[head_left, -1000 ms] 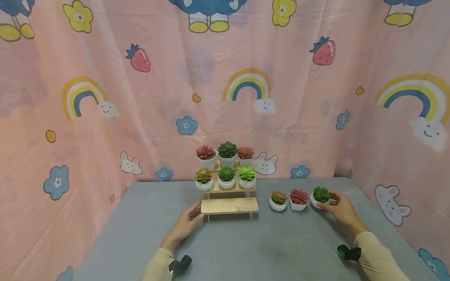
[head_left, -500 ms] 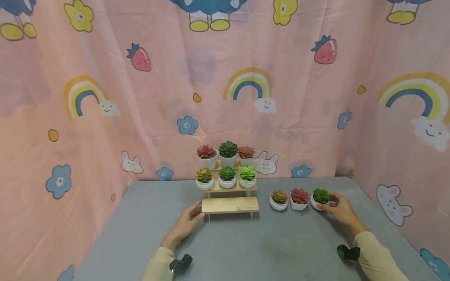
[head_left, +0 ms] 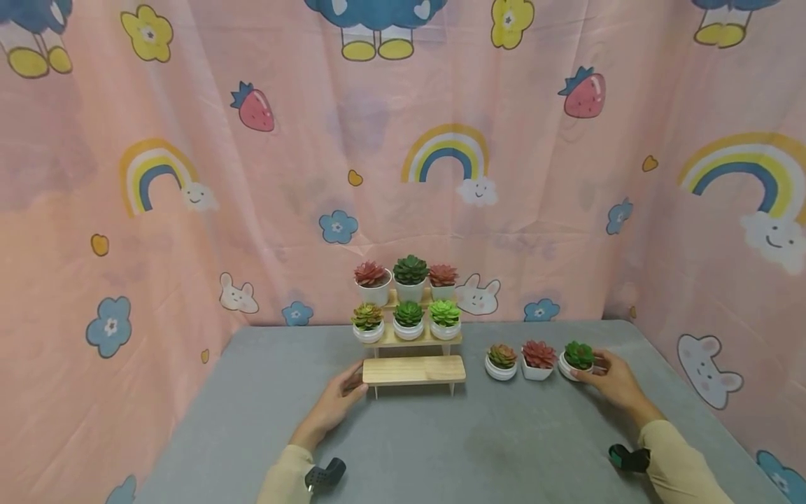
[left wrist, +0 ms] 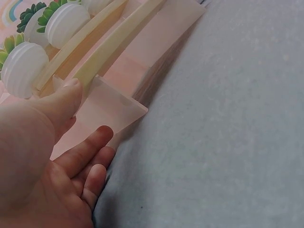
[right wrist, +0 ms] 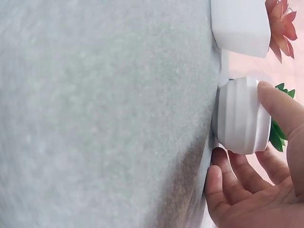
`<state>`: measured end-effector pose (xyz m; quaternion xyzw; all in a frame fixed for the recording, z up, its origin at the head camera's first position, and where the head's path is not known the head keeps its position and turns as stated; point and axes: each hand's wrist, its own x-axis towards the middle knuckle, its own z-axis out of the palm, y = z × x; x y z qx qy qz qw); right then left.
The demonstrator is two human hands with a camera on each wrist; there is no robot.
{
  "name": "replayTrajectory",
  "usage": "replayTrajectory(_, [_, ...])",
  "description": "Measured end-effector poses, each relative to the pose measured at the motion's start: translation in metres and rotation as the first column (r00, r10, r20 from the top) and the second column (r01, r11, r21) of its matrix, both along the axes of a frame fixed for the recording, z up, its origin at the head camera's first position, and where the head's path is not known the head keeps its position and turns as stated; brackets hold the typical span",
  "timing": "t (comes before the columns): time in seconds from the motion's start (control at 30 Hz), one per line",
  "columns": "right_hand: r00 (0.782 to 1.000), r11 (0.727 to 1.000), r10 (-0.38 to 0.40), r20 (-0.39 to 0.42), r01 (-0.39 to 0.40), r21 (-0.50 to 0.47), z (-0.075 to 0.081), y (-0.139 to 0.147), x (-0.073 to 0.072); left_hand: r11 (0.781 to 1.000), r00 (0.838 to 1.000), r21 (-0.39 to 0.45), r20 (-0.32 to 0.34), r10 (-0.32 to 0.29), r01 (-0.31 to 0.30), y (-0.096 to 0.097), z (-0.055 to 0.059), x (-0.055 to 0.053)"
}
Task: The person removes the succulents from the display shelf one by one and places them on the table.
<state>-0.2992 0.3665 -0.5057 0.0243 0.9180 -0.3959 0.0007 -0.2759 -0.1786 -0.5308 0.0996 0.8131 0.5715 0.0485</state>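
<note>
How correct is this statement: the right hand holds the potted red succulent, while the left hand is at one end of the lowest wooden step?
Wrong plant: the right hand holds the potted green succulent, not the red succulent beside it; the head view shows this. The left hand is at one end of the lowest wooden step.

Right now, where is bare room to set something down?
Bare: the front step, beside the left hand; the table between the wrist cameras and left of that hand. Crowded: the upper steps, bearing six plants, and the three-plant row ending at the right hand.
</note>
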Motion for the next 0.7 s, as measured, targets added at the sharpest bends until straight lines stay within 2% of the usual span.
replayTrajectory(0.27, [1.000,1.000,0.014,0.012,-0.014,-0.018,0.003,0.005,0.003,1.000,1.000,0.010,-0.016,-0.018,0.018,0.002,0.000,0.001])
replayTrajectory(0.5, [0.995,0.999,0.032,-0.091,-0.033,-0.015,0.014,0.010,0.007,1.000,1.000,0.009,-0.014,-0.024,0.024,0.001,-0.001,0.000])
replayTrajectory(0.7, [0.993,0.999,0.017,-0.120,-0.020,-0.027,0.033,0.008,0.013,1.000,0.999,0.006,-0.026,-0.027,0.028,0.000,-0.001,0.001])
